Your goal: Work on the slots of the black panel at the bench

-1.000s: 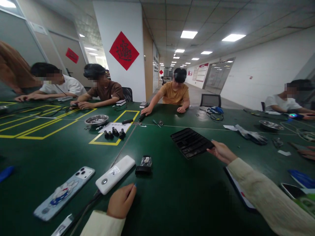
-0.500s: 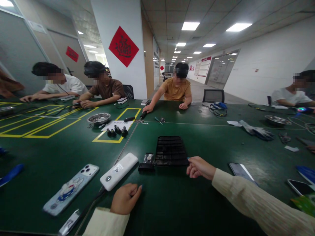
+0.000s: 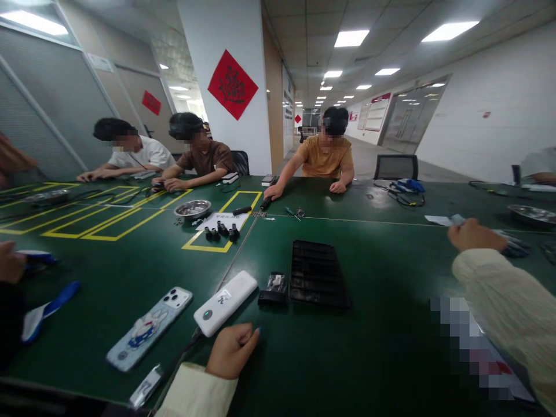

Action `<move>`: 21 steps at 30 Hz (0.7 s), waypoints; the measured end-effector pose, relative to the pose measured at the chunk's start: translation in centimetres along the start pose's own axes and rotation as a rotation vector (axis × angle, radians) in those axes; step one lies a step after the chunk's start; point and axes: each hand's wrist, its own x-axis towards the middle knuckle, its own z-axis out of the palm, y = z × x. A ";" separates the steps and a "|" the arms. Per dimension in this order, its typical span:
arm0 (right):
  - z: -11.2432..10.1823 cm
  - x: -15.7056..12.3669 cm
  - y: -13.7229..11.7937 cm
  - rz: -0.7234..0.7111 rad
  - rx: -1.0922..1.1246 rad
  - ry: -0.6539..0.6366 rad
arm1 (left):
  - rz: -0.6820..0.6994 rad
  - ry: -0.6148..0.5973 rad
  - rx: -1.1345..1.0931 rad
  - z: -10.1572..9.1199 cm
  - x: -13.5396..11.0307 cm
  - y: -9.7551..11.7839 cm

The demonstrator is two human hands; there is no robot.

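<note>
My left hand [image 3: 232, 350] rests loosely curled on the green table, just below a white power bank [image 3: 226, 302], with nothing visible in it. My right hand [image 3: 475, 234] is stretched out to the far right, over a grey work glove [image 3: 516, 244] that shows on both sides of it. Its fingers are mostly hidden by the back of the hand, so I cannot tell whether they grip the glove. A black slotted tray or pouch [image 3: 319, 275] lies in the middle of the table. Beside it sits a small black item with a clear plastic packet [image 3: 275, 284].
A phone in a rabbit-print case [image 3: 150, 329] lies at left. Several black fittings [image 3: 222, 231] and a metal bowl [image 3: 192, 209] stand further off. A co-worker opposite touches a black-handled tool [image 3: 266, 202]. Another person's hand [image 3: 11, 262] shows at the left edge.
My right hand has left the black tray's corner and moved right and away from me, to the glove. My left hand stays in place. The view has turned slightly left.
</note>
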 end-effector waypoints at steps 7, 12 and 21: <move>7.2 4.0 8.7 0.192 -0.096 -0.141 | 0.075 -0.047 -0.117 -0.5 0.2 -0.8; 10.4 3.6 9.6 -0.016 -0.073 -0.131 | 0.030 -0.057 -0.041 -0.5 0.6 -0.2; 12.8 5.8 8.3 0.038 0.043 -0.158 | -0.020 -0.102 0.016 -0.4 0.6 -0.5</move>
